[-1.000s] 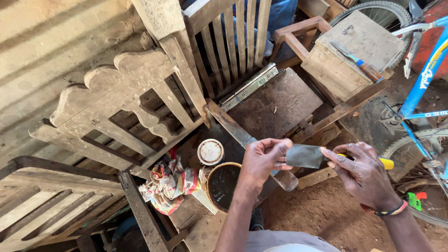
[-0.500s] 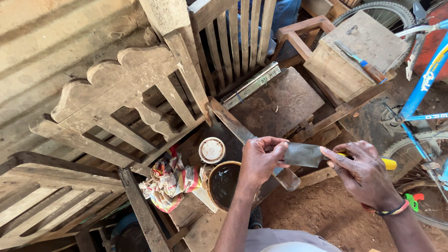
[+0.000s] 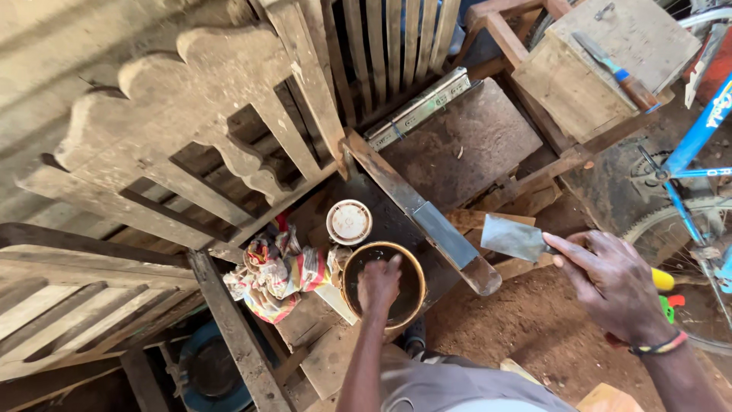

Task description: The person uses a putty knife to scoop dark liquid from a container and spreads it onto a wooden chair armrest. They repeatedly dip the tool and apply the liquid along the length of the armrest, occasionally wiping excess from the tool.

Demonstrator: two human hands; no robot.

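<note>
One hand has moved — left hand (image 3: 379,284) now dips into tin (image 3: 352,268), off scraper (image 3: 512,237).

One view only — a head-worn camera looking steeply down from above the person's own forearms. It sits close over the round dark tin (image 3: 383,284), with pale carved wooden furniture frames (image 3: 191,130) upper left and bare reddish earth floor (image 3: 526,320) lower right.

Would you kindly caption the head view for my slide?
Left hand dips into a round tin; right hand holds a putty knife among wooden furniture.
</note>
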